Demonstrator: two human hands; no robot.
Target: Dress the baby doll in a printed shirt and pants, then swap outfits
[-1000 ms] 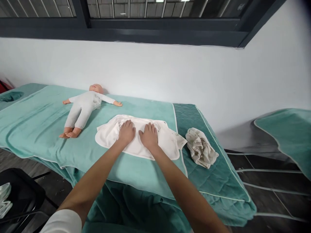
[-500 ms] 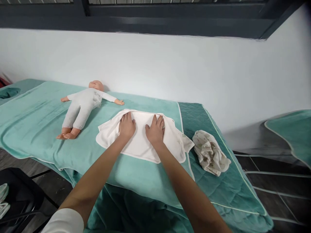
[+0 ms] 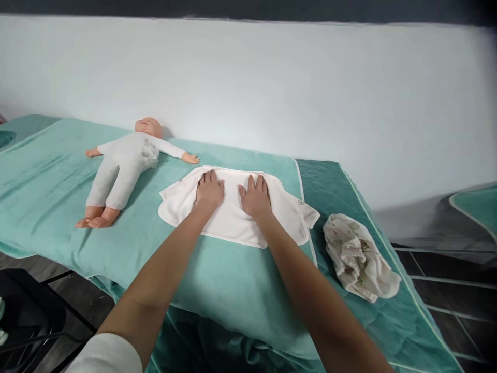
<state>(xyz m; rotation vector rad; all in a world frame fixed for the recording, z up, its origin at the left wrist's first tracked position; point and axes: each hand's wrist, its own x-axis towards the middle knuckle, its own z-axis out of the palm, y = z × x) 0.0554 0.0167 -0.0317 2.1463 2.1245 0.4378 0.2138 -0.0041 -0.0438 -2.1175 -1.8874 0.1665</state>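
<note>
White garment [image 3: 232, 212] lies spread beneath both hands [image 3: 210, 191].

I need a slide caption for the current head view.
Left hand and right hand on a white cloth, between doll and crumpled cloth.

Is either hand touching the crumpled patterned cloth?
No, the left hand and right hand both rest on the spread white garment, and the crumpled cloth lies apart to their right.
</note>
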